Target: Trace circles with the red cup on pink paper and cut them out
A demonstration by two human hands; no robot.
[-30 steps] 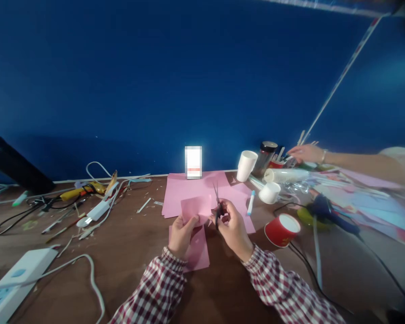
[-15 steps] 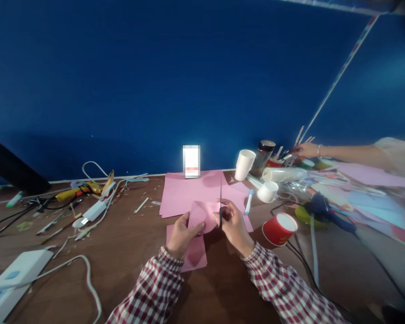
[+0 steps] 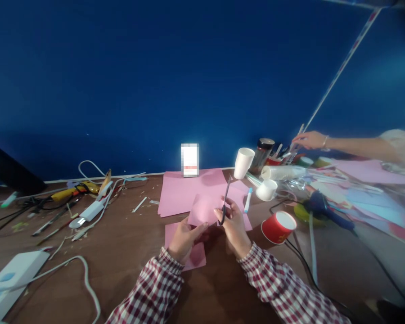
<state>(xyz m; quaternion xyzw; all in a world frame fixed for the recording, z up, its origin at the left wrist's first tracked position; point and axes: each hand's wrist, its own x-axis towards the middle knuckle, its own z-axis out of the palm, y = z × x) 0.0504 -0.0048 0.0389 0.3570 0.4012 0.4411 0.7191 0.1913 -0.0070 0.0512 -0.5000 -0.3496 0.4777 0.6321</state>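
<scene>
My left hand (image 3: pixel 185 237) pinches the lower left edge of a small pink paper piece (image 3: pixel 204 210) between thumb and fingers. In my right hand (image 3: pixel 235 227) is a pair of dark-handled scissors (image 3: pixel 227 193), its blades pointing up and away from me, close by the right side of that piece. Whether the blades touch the paper I cannot tell. Beneath my left hand lies another pink paper piece (image 3: pixel 196 260). Behind both hands a larger stack of pink paper (image 3: pixel 175 193) rests on the table.
On the right stand a red paper cup (image 3: pixel 272 229), white cups (image 3: pixel 243 164), a marker (image 3: pixel 248 200) and a glue gun (image 3: pixel 334 213) with its cord. Another person's hand (image 3: pixel 310 140) reaches toward sticks at the back. A power strip (image 3: pixel 18 272) and cables lie left.
The pink piece has turned in my left hand, and the scissors now tilt to the right, away from it. The other person's hand has lifted slightly.
</scene>
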